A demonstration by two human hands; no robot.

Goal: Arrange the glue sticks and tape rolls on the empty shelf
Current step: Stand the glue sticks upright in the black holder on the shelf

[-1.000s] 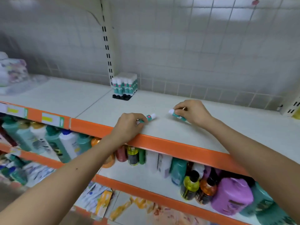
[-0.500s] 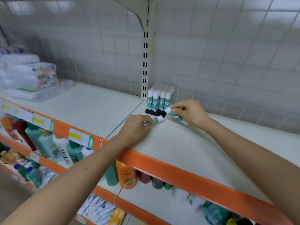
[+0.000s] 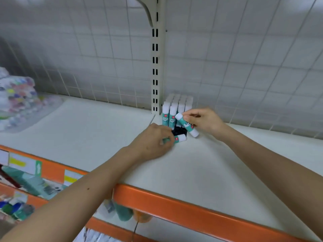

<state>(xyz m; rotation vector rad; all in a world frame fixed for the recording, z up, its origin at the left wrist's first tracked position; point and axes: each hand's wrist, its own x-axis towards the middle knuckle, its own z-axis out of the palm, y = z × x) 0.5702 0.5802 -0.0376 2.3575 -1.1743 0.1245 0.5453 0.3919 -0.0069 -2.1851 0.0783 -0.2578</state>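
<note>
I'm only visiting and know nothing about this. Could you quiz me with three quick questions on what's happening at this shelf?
1. True or false: the right hand holds a tilted teal-and-white plastic glue stick.
2. The left hand grips: A) a tape roll; B) another teal-and-white glue stick; C) nothing.
3. Fill in: the upright block of glue sticks stands on the white shelf beside a slotted cream metal ____.
Key: 1 true; 2 B; 3 post.

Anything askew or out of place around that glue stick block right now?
Only the two held sticks: the right hand holds a tilted glue stick in front of the upright block, the left hand holds a second stick lying nearly flat at its base. Nothing looks spilled or damaged.
</note>
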